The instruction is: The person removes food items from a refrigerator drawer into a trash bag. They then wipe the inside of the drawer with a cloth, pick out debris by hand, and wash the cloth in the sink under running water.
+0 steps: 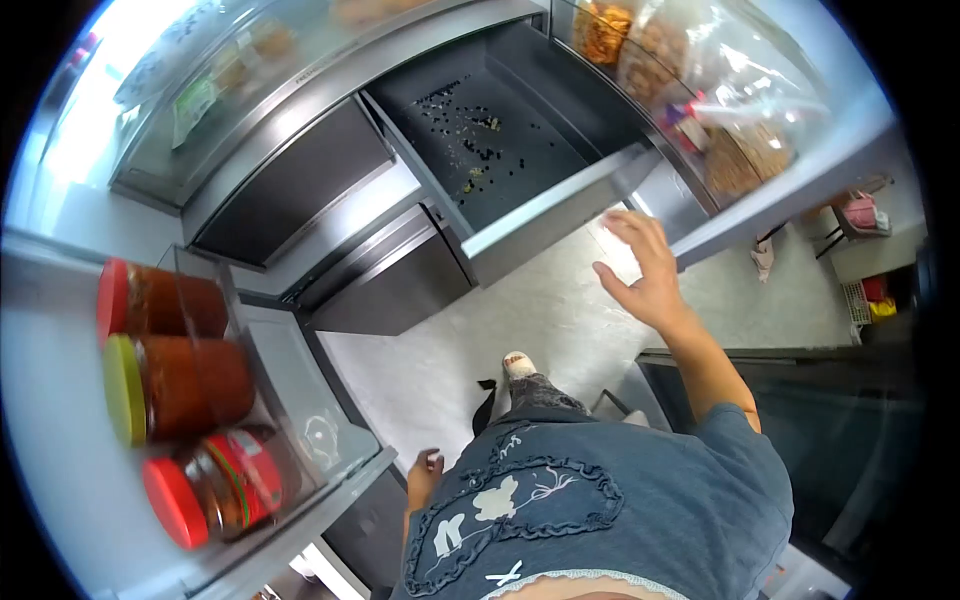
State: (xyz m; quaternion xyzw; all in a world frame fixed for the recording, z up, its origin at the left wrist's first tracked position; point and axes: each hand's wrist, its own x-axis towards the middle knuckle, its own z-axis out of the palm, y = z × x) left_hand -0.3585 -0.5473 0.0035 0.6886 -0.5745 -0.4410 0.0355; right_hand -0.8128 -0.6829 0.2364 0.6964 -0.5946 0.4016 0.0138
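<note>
An open fridge drawer (545,150) is pulled out at the top centre, with small dark bits and some yellowish crumbs scattered over its dark floor. Just off the drawer's front edge, near its right end, is my right hand (648,272), its fingers apart and nothing in it. My left hand (426,476) hangs low beside my body, left of the grey-blue shirt; its fingers look loosely bent and hold nothing that I can see. A closed dark drawer (300,185) sits left of the open one.
The left fridge door holds red-lidded jars (165,300) and a yellow-lidded jar (190,390). Bagged food (745,110) fills the right door's shelf. Below the open drawer is another drawer front (390,280). A chair (850,225) stands at the far right.
</note>
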